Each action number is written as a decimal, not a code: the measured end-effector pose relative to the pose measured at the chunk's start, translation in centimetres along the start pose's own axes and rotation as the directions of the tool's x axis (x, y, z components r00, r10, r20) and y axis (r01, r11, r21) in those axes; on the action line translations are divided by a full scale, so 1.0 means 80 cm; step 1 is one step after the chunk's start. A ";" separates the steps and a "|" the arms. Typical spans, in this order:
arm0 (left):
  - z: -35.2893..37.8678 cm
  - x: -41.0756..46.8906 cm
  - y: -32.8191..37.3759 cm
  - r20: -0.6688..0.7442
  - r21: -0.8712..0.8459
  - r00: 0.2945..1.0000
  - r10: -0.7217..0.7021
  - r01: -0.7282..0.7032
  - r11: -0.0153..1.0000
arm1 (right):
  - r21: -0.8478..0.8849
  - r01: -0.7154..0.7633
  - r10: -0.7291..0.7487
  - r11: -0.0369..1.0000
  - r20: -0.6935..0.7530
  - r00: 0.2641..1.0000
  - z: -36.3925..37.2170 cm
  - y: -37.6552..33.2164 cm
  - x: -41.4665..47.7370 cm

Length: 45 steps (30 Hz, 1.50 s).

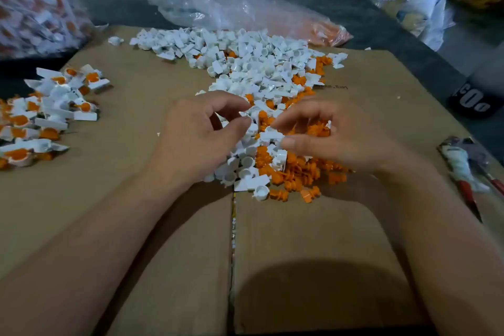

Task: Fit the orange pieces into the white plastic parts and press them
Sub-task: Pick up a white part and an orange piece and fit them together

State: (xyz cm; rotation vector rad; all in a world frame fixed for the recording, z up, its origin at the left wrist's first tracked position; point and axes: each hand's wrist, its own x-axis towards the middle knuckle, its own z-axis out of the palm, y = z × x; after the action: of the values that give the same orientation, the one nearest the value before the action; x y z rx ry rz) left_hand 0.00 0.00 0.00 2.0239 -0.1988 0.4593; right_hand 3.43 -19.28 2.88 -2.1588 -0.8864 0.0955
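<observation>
Head view shows both hands working in the middle of one mixed heap on the cardboard-topped counter (136, 199).

The right hand (327, 131) pinches a white part (271, 135) btw. thumb and curled fingers and holds it just above the heap. It is lifted free probably so the socket can be turned to the person before an insert goes in. Some orange shows under these fingers, but I cannot tell if it is held or only lying below.

The left hand (207, 128) has thumb and index finger curled toward each other at the edge of the heap, touching white plastic. Whether it really grips something I cannot tell.

The loose white parts (259, 63) lie mostly on the far side, and the orange pieces (297, 172) gather near the right hand, so each hand has short reach to its own sort.

The finished pieces (49, 112), white w/ orange inside, are set well apart at the left, I think to keep done work out of the raw stock. A clear bag (226, 3) lies behind the heap, prob. the source of it. Pliers (469, 172) rest at the right edge, away from both hands.

My judgement: this is the pick-up step; fitting and pressing are not yet done for this part.
</observation>
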 end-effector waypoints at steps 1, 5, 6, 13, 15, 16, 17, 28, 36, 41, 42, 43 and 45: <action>-0.001 -0.001 0.003 -0.002 -0.032 1.000 -0.014 0.014 0.999 | -0.037 -0.026 0.028 0.999 0.063 0.998 0.001 -0.001 0.000; -0.001 -0.002 0.004 0.026 -0.158 0.999 -0.047 0.050 0.986 | -0.235 -0.083 0.124 0.968 0.163 0.979 0.011 0.008 0.005; 0.000 -0.002 0.006 0.037 -0.177 0.998 -0.049 0.055 0.983 | -0.236 -0.084 0.120 0.968 0.144 0.982 0.014 0.010 0.005; 0.004 -0.004 0.012 0.160 -0.101 0.987 0.016 0.000 0.995 | 0.062 -0.053 0.064 0.997 -0.185 0.981 0.023 0.006 0.009; 0.005 -0.004 0.014 0.178 -0.115 0.983 0.047 -0.027 0.993 | 0.162 -0.051 0.086 0.985 -0.215 0.973 0.030 0.002 0.010; 0.005 -0.004 0.015 0.186 -0.140 0.981 0.057 -0.031 0.990 | 0.201 -0.051 0.094 0.978 -0.215 0.972 0.032 0.001 0.010; 0.006 -0.005 0.015 0.189 -0.162 0.980 0.061 -0.030 0.986 | 0.225 -0.054 0.104 0.973 -0.216 0.971 0.034 -0.001 0.011; 0.002 0.007 0.001 0.084 -0.365 0.962 -0.258 0.271 0.891 | 0.035 -0.169 0.162 0.985 0.142 0.976 0.002 -0.016 -0.004; 0.003 0.013 -0.003 0.200 -0.597 0.916 -0.347 0.395 0.698 | -0.407 -0.026 0.166 0.913 0.313 0.935 0.025 -0.021 -0.006; 0.003 0.013 0.000 0.218 -0.590 0.913 -0.344 0.404 0.699 | -0.325 -0.016 0.125 0.946 0.317 0.940 0.021 -0.023 -0.007; 0.002 0.013 0.000 0.216 -0.582 0.914 -0.343 0.403 0.707 | -0.265 -0.043 0.124 0.963 0.300 0.946 0.017 -0.023 -0.007; 0.001 0.012 0.001 0.213 -0.573 0.916 -0.340 0.399 0.716 | -0.189 -0.072 0.120 0.979 0.261 0.958 0.012 -0.023 -0.006; -0.001 0.011 0.002 0.202 -0.569 0.918 -0.340 0.393 0.722 | -0.032 -0.100 0.103 0.995 0.123 0.987 0.004 -0.020 -0.005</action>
State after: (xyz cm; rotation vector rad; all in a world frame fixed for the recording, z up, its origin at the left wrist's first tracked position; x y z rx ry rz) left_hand 0.77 0.02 0.50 1.3946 0.0174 0.0341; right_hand 2.11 -18.61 3.72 -2.2410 -0.8511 0.2733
